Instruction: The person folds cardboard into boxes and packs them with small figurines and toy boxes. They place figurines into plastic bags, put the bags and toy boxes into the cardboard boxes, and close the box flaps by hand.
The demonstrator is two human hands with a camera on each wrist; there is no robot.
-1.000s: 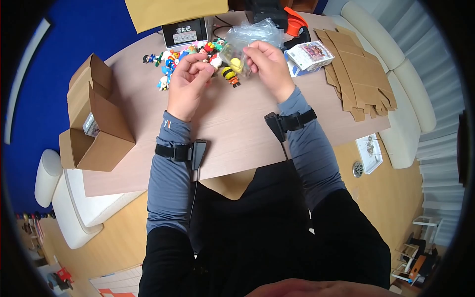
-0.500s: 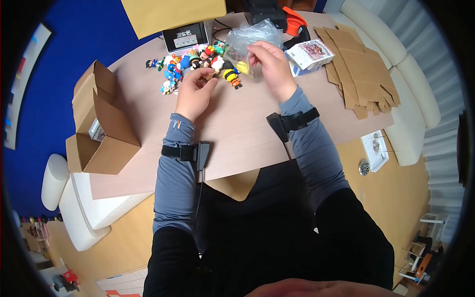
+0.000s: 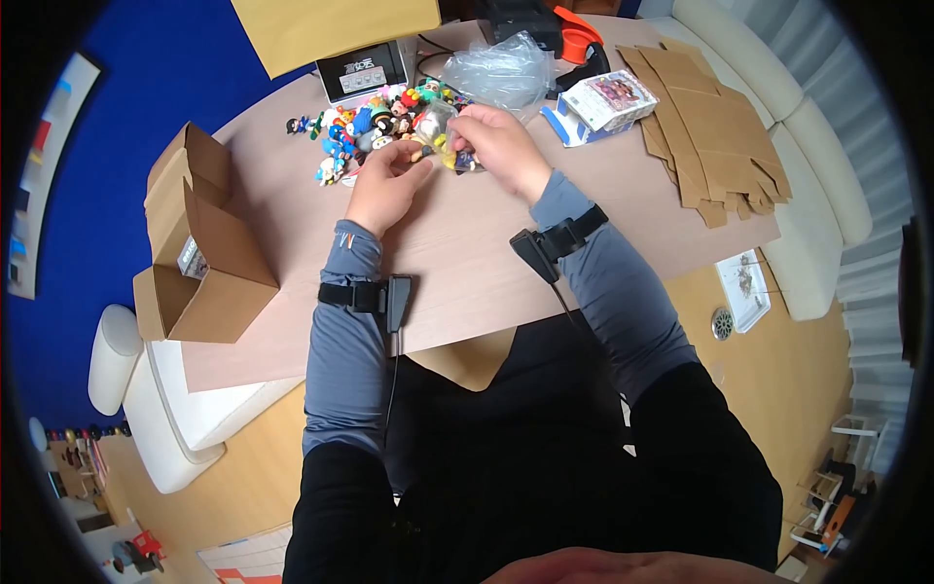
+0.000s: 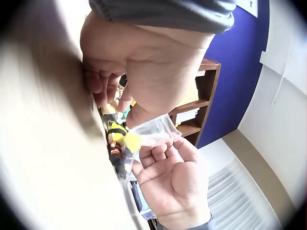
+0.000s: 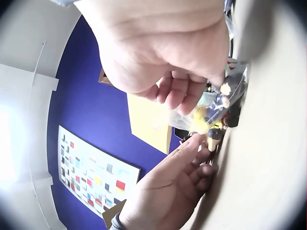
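My right hand (image 3: 501, 146) pinches a clear plastic bag (image 4: 158, 130) close to the tabletop. Inside the bag is a small figure with a yellow head (image 4: 132, 142) and a dark purplish body. Beside it, my left hand (image 3: 386, 185) holds a small beige figure with a dark top (image 5: 213, 139) between thumb and fingers, right at the bag. A yellow-and-black striped figure (image 4: 116, 130) lies on the table, mostly behind the bag in the head view. Just beyond both hands is a pile of colourful toy figures (image 3: 362, 121).
On the left of the table (image 3: 457, 263) stands an open cardboard box (image 3: 229, 277). Loose clear plastic bags (image 3: 501, 73) lie at the back. To the right are a small printed box (image 3: 608, 102) and flattened cardboard (image 3: 705, 131). A black-fronted box (image 3: 362, 73) stands behind the figures.
My right hand has moved left and down, bringing the bag against the left fingertips and over the striped figure. My left hand shifted slightly right and lower, then stayed nearly still.
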